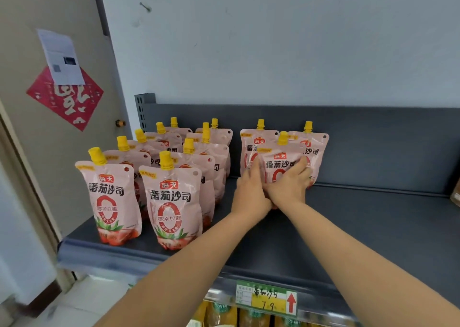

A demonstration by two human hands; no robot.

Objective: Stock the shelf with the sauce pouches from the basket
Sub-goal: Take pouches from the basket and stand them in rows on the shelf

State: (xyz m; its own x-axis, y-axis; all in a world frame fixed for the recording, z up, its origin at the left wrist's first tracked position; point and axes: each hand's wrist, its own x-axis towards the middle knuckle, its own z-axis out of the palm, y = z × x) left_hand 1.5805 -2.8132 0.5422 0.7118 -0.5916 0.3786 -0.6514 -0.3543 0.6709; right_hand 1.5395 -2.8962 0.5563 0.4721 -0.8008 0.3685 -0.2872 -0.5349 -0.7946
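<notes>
From the head camera, both bare forearms reach forward and upward over the front lip of the dark shelf (361, 227), converging so that the two hands meet, their inner edges touching. The left hand (250, 190) wraps the lower left side of a pink sauce pouch (280, 163), with its fingers running up that edge. The right hand (290, 183) grips the lower right side, fingers curled round the edge. Together they clamp the pouch between them, upright with its yellow cap on top. Its base is hidden behind the hands, so whether it rests on the shelf cannot be told.

Just behind the hands two more pouches stand against the back panel, one behind the left hand (252, 144) and one behind the right (315, 148). Well to the left of the left hand stand two rows of pouches (171, 202). Below the wrists, a green and yellow price tag (267, 298) sits on the shelf edge.
</notes>
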